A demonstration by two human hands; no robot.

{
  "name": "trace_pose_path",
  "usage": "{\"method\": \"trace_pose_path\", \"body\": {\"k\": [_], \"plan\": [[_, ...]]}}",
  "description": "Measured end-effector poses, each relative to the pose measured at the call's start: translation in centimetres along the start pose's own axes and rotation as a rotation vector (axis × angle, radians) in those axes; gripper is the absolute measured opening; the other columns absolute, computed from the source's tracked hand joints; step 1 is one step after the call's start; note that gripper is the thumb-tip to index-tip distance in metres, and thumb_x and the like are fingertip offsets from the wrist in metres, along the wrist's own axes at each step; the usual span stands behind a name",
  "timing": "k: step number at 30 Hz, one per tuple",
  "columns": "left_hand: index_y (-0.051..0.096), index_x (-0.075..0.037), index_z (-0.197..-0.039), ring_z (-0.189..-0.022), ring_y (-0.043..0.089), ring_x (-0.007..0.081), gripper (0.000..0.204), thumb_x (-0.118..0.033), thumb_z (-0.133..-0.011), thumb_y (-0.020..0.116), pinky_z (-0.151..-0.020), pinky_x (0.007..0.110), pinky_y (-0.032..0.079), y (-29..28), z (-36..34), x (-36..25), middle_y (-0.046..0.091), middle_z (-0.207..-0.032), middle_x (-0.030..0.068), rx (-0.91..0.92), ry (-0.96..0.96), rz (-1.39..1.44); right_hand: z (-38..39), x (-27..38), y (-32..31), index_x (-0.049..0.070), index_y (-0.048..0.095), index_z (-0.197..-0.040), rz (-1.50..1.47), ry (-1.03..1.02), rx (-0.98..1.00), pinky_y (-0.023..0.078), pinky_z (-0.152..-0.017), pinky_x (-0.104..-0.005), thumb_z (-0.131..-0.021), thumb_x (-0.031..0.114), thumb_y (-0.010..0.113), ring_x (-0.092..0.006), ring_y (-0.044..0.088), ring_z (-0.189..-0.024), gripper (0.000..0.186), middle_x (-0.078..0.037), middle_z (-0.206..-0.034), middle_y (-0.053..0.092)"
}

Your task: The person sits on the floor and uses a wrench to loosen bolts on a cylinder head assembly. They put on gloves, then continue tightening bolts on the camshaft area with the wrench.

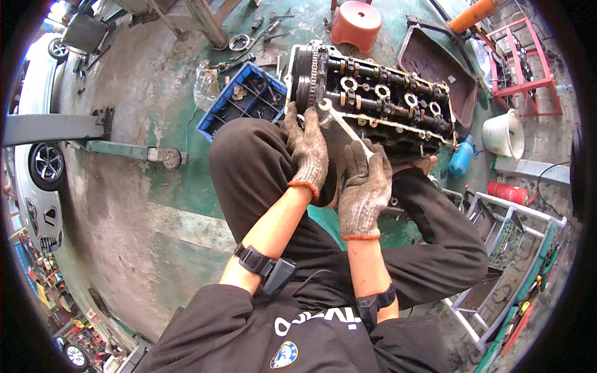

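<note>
An open engine (388, 93) with camshafts and a timing chain lies in front of me. My right hand (365, 183), in a dirty knitted work glove, holds the near end of a silver combination wrench (347, 128). The wrench slants up and left, its far head by the chain end of the engine, over the near edge. Whether that head sits on a bolt I cannot tell. My left hand (306, 149), gloved likewise, rests against the engine's near left corner, fingers stretched out and apart.
A blue divided parts tray (214, 121) stands left of the engine. Behind are a red stool (356, 26) and a dark drain pan (429, 56). To the right are a blue bottle (461, 158), a white bucket (502, 135) and a tool cart (482, 311). A lift arm (118, 149) reaches in from the left.
</note>
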State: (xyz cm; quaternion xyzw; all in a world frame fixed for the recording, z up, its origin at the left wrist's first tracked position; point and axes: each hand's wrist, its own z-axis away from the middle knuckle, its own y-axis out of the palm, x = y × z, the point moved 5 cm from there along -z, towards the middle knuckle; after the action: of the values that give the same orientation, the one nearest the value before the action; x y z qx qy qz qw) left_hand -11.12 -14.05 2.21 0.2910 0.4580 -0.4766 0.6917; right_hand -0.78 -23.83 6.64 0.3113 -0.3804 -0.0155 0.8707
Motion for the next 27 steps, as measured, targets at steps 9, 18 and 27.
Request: {"method": "trace_pose_path", "body": {"k": [9,18,27], "plan": [[0.039,-0.005,-0.153,-0.131,0.051,0.0273,0.066,-0.033,-0.099,0.064,-0.111,0.038,0.037,0.1,-0.5,-0.1,0.051,-0.146,0.0185,0.095,0.021,-0.119,2.5,0.4,1.0,-0.005,0.058,-0.119,0.500,0.004,0.156,0.059,-0.074,-0.0290,-0.097,0.010,0.063,-0.0178,0.070,-0.078,0.027,-0.015,-0.099,0.070],[0.044,-0.003,-0.150,-0.128,0.054,0.0284,0.064,-0.029,-0.097,0.067,-0.109,0.037,0.040,0.2,-0.3,-0.4,0.055,-0.141,0.0183,0.048,0.018,-0.076,0.0,0.8,2.2,-0.002,0.066,-0.108,0.882,0.158,0.309,0.049,-0.057,-0.0255,-0.092,0.016,0.071,-0.0089,0.060,-0.065,0.024,-0.008,-0.086,0.070],[0.040,-0.008,-0.152,-0.129,0.054,0.0285,0.063,-0.021,-0.096,0.066,-0.109,0.036,0.040,0.0,-0.4,-0.4,0.054,-0.145,0.0160,0.075,-0.010,-0.074,-9.6,6.0,12.9,0.005,0.075,-0.099,2.065,-0.478,1.036,0.054,-0.086,-0.0448,-0.082,0.036,0.067,-0.0356,0.070,-0.093,0.036,-0.019,-0.098,0.074]]}}
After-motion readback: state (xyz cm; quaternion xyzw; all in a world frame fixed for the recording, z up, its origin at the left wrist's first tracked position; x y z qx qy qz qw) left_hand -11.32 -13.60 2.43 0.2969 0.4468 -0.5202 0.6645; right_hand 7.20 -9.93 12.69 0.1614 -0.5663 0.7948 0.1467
